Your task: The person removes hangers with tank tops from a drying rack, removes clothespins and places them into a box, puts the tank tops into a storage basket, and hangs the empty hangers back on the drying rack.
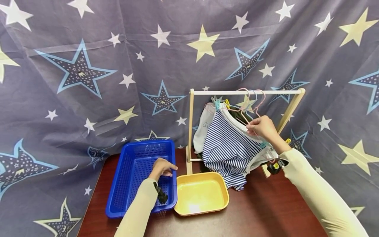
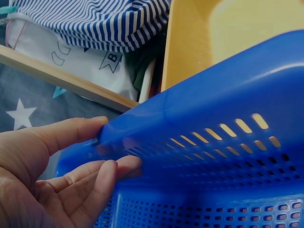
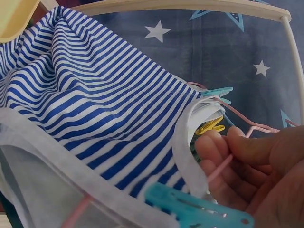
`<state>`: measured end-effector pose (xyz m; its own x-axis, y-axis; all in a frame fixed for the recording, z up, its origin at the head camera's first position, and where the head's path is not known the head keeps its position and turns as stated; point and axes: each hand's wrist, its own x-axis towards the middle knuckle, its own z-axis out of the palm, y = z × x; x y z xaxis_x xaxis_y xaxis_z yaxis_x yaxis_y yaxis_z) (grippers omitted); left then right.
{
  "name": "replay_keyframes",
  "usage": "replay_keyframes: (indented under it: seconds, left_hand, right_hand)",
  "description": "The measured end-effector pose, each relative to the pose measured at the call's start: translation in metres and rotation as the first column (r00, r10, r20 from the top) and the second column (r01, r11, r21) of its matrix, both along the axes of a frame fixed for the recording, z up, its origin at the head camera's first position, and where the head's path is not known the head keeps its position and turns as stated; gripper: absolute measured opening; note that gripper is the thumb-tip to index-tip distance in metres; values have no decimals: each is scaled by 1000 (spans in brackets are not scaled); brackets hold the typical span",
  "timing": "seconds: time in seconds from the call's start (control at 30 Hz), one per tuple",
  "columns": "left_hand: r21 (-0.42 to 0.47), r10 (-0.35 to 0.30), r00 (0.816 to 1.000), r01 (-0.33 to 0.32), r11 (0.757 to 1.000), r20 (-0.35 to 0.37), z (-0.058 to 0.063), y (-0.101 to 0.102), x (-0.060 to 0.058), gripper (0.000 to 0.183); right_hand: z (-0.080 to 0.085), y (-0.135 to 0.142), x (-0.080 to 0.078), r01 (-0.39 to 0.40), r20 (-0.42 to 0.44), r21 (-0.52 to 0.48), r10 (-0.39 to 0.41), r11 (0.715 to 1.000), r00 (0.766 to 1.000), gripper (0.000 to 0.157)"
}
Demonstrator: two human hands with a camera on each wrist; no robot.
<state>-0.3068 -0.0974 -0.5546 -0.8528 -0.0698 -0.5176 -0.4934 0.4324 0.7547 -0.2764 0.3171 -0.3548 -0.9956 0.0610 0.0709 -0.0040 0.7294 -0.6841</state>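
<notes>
My right hand (image 1: 262, 127) pinches the pink wire hanger (image 3: 221, 168) between thumb and fingers, near the neckline of a blue-and-white striped sleeveless top (image 1: 228, 144). That top hangs tilted on the hanger. A teal clothespin (image 3: 190, 206) grips its near shoulder, with another teal clothespin (image 1: 217, 104) at its far shoulder. My left hand (image 1: 162, 167) is over the right side of the blue basket (image 1: 111, 197). In the left wrist view its thumb reaches the basket's rim, while the other fingers curl loosely inside, apparently holding nothing.
A wooden rack with a white rail (image 1: 216, 93) carries several hangers. Behind the striped top hang a white printed garment (image 1: 202, 128) and a dark green one. A yellow tray (image 1: 201, 194) stands between basket and rack on the brown table (image 1: 251, 210). A star-patterned curtain (image 1: 165, 65) backs everything.
</notes>
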Motion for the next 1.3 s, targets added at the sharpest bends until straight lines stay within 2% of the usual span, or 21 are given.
replay_keyframes:
  seconds: [0.3,0.47,0.73,1.07,1.3]
  left_hand:
    - [-5,2,1000,-2,1000,-13,2,1,4,44]
    - [-6,6,1000,-6,1000,-12,1,1,2,45]
    - [-9,8,1000,-8,1000,-3,0,0,0,40]
    - [-14,5,1000,-5,1000,-12,-1,-1,-1,46]
    - [-16,12,1000,-12,1000,-3,-5,-1,-3,49]
  right_hand:
    - [3,-5,0,16,-22,-58,-17,998,1000,26]
    - [11,-7,1,18,-29,-67,-20,998,999,27]
    - [36,-9,3,-13,-43,-83,10,996,999,29]
    - [70,-5,12,-39,-61,29,41,999,997,30]
    - [85,0,22,-74,-59,24,75,997,995,30]
